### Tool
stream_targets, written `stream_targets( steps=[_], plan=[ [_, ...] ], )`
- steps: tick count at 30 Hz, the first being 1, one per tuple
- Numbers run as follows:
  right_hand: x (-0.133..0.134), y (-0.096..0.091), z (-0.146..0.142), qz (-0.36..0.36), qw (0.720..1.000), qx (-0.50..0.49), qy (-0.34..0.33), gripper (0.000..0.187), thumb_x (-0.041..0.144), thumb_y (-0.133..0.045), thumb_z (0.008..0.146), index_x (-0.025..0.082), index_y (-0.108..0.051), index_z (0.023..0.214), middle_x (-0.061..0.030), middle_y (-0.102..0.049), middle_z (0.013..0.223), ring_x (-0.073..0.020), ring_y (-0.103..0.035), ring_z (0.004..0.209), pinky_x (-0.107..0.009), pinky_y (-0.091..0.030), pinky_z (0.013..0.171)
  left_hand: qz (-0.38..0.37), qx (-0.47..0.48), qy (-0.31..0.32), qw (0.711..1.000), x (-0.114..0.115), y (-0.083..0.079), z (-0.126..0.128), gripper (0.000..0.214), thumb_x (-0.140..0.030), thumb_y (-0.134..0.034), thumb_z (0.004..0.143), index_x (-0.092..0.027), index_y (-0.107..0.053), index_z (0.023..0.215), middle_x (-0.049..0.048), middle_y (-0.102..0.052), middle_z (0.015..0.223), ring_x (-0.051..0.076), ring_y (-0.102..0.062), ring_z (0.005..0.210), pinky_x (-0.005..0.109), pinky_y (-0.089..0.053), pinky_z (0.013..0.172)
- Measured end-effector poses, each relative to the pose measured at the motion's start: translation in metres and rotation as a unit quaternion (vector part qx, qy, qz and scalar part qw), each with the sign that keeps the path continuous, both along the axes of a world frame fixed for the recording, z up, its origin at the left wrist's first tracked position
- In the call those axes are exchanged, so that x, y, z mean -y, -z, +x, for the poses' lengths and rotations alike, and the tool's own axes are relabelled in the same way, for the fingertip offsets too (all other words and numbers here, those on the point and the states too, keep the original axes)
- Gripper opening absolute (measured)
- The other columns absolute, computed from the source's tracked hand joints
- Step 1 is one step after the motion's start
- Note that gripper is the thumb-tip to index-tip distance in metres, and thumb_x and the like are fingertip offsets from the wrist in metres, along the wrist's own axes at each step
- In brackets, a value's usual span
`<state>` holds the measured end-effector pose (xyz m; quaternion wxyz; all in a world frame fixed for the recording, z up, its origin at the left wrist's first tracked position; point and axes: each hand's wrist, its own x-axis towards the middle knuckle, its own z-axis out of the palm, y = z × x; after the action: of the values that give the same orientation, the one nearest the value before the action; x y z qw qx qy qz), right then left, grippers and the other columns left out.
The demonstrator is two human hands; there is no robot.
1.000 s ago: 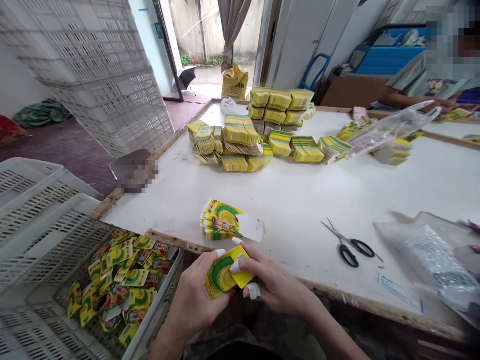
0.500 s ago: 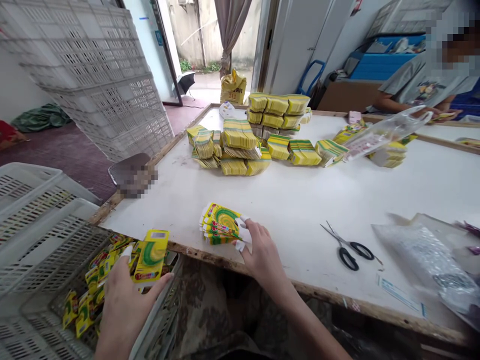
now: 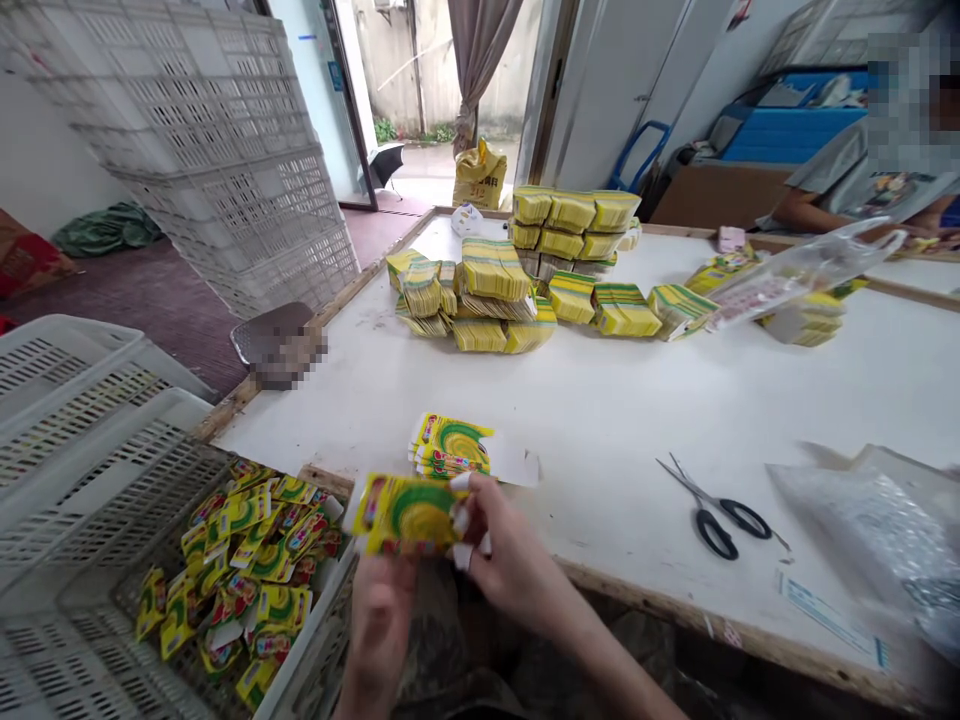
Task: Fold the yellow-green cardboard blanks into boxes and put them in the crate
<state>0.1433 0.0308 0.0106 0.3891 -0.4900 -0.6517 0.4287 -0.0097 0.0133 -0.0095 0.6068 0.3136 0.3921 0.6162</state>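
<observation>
Both hands hold one flat yellow and green carton (image 3: 405, 514) in front of the table's near edge. My left hand (image 3: 381, 610) grips it from below, and my right hand (image 3: 504, 555), with white tape on the fingertips, pinches its right end. Just beyond, a small stack of the same flat cartons (image 3: 452, 447) lies on the white table (image 3: 615, 400). At lower left a white slotted crate (image 3: 112, 500) holds several folded yellow cartons (image 3: 240, 570).
Bundles of flat cartons (image 3: 525, 280) are piled at the table's far side. Black scissors (image 3: 716, 515) lie to the right, with clear plastic bags (image 3: 877, 530) beyond. White crates (image 3: 202, 150) lean at left. Another person's arm (image 3: 817, 210) rests at the far right.
My left hand left the crate after putting down a folded carton there. My right hand lifted a flat carton off the small stack, and both hands now hold it.
</observation>
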Motion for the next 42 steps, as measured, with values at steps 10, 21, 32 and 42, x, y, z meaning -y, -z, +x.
stream_targets(
  steps=[10, 21, 32, 42],
  plan=[
    [0.039, 0.0, -0.023, -0.154, 0.963, -0.218, -0.019, 0.044, 0.012, -0.078, 0.061, 0.021, -0.059, 0.1, 0.0057, -0.051, 0.078, -0.012, -0.045, 0.071, -0.02, -0.038, 0.061, -0.082, 0.077, -0.13, 0.985, -0.006, -0.021, 0.028, 0.074, -0.09, -0.05, 0.055, -0.021, -0.064, 0.077, -0.0002, -0.059, 0.066, 0.016, -0.059, 0.062, 0.027, -0.055, 0.058],
    [0.026, -0.006, 0.026, 0.037, 0.996, -0.066, 0.048, 0.017, 0.014, -0.057, 0.082, 0.02, -0.072, 0.076, -0.0014, -0.066, 0.07, -0.015, -0.059, 0.063, -0.024, -0.044, 0.059, -0.045, -0.189, 0.004, 0.981, 0.007, 0.004, -0.015, 0.049, -0.065, -0.067, 0.069, -0.019, -0.076, 0.082, 0.0072, -0.078, 0.084, 0.029, -0.071, 0.085, 0.04, -0.058, 0.081],
    [0.03, -0.007, 0.028, 0.29, 0.935, 0.193, -0.059, 0.026, 0.027, -0.045, 0.099, 0.024, -0.07, 0.092, -0.0036, -0.072, 0.08, -0.0195, -0.06, 0.077, -0.036, -0.046, 0.074, -0.015, -0.378, 0.358, 0.854, 0.002, -0.026, -0.003, 0.074, -0.024, -0.076, 0.064, -0.026, -0.048, 0.133, 0.0054, -0.065, 0.126, 0.03, -0.059, 0.117, 0.041, -0.047, 0.101],
    [0.066, 0.031, -0.005, 0.209, 0.971, -0.035, 0.113, 0.048, 0.011, -0.044, 0.093, 0.031, -0.048, 0.136, -0.0102, -0.065, 0.122, -0.0241, -0.064, 0.111, -0.035, -0.056, 0.088, -0.065, -0.447, 0.091, 0.887, 0.004, -0.004, 0.015, 0.07, -0.041, -0.068, 0.071, -0.017, -0.036, 0.128, 0.0128, -0.065, 0.115, 0.029, -0.064, 0.104, 0.042, -0.052, 0.088]
  ],
)
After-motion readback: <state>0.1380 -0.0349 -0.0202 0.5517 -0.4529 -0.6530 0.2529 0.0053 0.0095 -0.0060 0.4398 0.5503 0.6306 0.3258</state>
